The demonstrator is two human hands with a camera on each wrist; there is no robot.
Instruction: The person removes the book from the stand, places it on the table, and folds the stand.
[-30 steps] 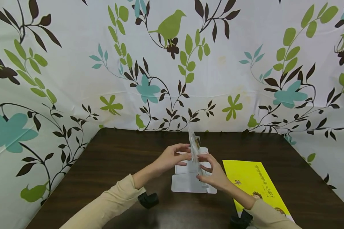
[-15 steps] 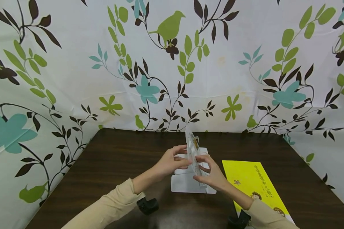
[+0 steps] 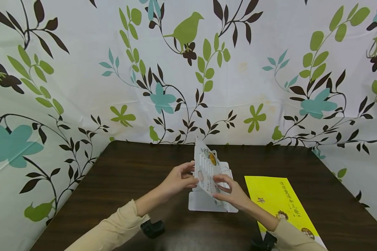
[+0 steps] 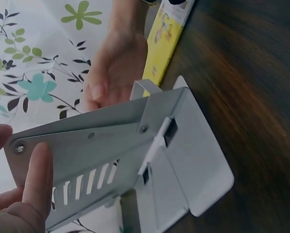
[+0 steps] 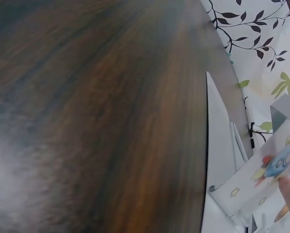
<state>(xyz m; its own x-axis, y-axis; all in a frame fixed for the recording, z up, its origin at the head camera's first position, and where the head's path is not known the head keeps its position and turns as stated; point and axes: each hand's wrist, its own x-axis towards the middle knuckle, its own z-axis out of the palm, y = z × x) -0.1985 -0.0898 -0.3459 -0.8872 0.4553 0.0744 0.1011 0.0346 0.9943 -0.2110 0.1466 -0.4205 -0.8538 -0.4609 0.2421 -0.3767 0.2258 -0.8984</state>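
The white stand (image 3: 203, 203) was on the table (image 3: 144, 157), left of the yellow book (image 3: 284, 198). Its base (image 4: 198, 170) lay flat, and its panel (image 3: 207, 167) was up and tilted. The left hand (image 3: 175, 179) had its fingers apart, with one finger on the panel's plain back. The right hand (image 3: 235, 191) had its thumb and fingers apart too, touching the picture side. The work looked partway done: the panel was up, but the hands were not off it yet. The book lay flat.
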